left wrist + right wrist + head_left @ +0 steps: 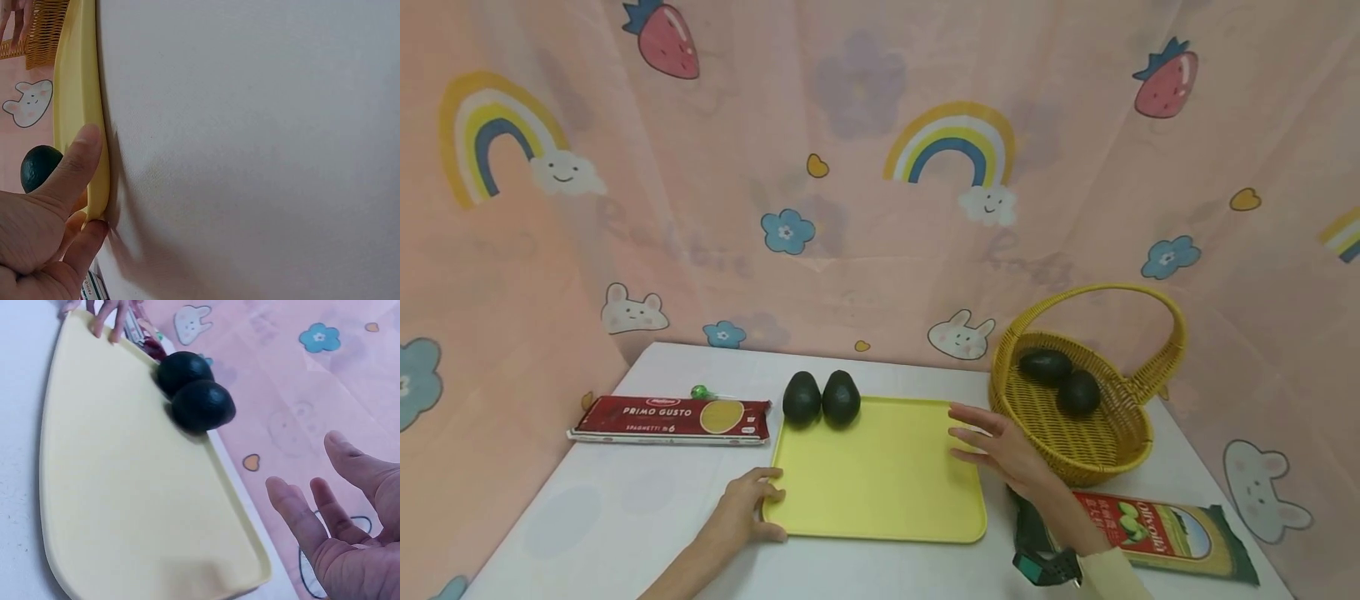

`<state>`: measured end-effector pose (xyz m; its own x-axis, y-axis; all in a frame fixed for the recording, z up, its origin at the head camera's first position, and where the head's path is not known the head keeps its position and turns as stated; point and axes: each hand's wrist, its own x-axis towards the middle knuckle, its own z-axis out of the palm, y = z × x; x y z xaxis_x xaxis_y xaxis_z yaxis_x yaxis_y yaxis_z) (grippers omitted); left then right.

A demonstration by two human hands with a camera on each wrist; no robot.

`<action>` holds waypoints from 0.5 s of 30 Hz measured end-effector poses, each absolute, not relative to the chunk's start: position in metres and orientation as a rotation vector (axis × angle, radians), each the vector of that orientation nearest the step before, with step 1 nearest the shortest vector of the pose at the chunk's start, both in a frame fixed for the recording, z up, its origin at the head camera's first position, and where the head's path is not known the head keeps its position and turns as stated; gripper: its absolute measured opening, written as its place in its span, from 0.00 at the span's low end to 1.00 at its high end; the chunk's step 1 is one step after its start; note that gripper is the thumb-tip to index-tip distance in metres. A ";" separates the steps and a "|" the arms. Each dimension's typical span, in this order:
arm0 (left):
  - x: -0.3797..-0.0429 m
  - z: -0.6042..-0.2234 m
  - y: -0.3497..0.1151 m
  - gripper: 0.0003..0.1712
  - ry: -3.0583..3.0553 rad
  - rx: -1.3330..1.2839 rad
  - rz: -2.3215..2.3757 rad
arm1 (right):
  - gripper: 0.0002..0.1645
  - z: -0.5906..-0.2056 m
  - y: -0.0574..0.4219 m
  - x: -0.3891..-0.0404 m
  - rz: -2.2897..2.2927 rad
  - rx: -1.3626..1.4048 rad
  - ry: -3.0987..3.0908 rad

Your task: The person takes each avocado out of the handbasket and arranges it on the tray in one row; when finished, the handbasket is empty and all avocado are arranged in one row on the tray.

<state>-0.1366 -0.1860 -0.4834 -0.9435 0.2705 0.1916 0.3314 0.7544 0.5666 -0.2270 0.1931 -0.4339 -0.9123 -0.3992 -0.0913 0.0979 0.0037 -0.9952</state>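
Just right of the person's left hand [749, 505], a yellow rectangular tray [880, 475] lies on a white table [647, 500]. That hand grips the tray's near left corner, thumb along the near side, fingers curled over the left rim. Ahead of it, two dark green avocados [841, 399] sit side by side at the tray's far left corner. The right hand [1009, 450] hangs near the tray's right edge, fingers loosely spread, nothing in its grasp. Just to its right, a yellow wicker basket [1082, 473] holds two more avocados [1078, 393]. Ahead and left of the left hand lies a red Primo Gusto spaghetti packet [655, 417]; an Olivoilà packet [1180, 533] lies beside the right forearm.

The left hand seems to be steadying the tray. Doing that well probably means firm, even pressure without lifting the corner, since rounded avocados look apt to roll. The right hand would do best to keep its fingers wide and clear of the basket's rim.
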 end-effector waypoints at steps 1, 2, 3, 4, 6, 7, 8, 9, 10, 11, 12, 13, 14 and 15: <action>-0.137 -0.483 -0.186 0.30 -2.853 -0.486 -0.951 | 0.33 -0.432 0.198 -0.225 -1.983 -0.328 1.937; -0.137 -0.483 -0.186 0.30 -2.851 -0.488 -0.950 | 0.33 -0.430 0.204 -0.222 -1.984 -0.315 1.943; -0.137 -0.483 -0.186 0.30 -2.851 -0.488 -0.951 | 0.33 -0.429 0.209 -0.220 -1.994 -0.327 1.941; -0.136 -0.483 -0.186 0.30 -2.855 -0.482 -0.954 | 0.33 -0.427 0.214 -0.219 -2.001 -0.328 1.946; -0.136 -0.482 -0.185 0.29 -2.862 -0.467 -0.967 | 0.33 -0.425 0.222 -0.216 -2.022 -0.296 1.958; -0.136 -0.482 -0.185 0.29 -2.863 -0.464 -0.975 | 0.33 -0.424 0.226 -0.214 -2.030 -0.267 1.964; -0.136 -0.482 -0.185 0.29 -2.864 -0.459 -0.981 | 0.33 -0.423 0.230 -0.213 -2.035 -0.249 1.968; -0.136 -0.482 -0.185 0.29 -2.866 -0.458 -0.985 | 0.32 -0.422 0.233 -0.212 -2.052 -0.258 1.962; -0.137 -0.482 -0.185 0.29 -2.869 -0.453 -0.989 | 0.32 -0.422 0.237 -0.211 -2.063 -0.240 1.963; -0.137 -0.482 -0.185 0.29 -2.873 -0.449 -0.992 | 0.30 -0.421 0.241 -0.210 -2.072 -0.233 1.964; -0.137 -0.481 -0.184 0.29 -2.876 -0.447 -0.995 | 0.30 -0.421 0.245 -0.208 -2.082 -0.223 1.971; -0.137 -0.481 -0.184 0.29 -2.877 -0.444 -0.996 | 0.29 -0.422 0.248 -0.207 -2.087 -0.217 1.980; -0.136 -0.481 -0.184 0.29 -2.881 -0.442 -0.992 | 0.28 -0.422 0.252 -0.207 -2.095 -0.219 1.986; -0.137 -0.481 -0.185 0.29 -2.884 -0.441 -0.987 | 0.27 -0.423 0.255 -0.206 -2.109 -0.222 1.984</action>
<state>-0.1365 -0.1846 -0.4806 -0.9571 0.2481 0.1494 0.2876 0.7539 0.5906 -0.2061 0.2554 -0.4231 -0.9603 -0.2742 -0.0515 0.0681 -0.0514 -0.9964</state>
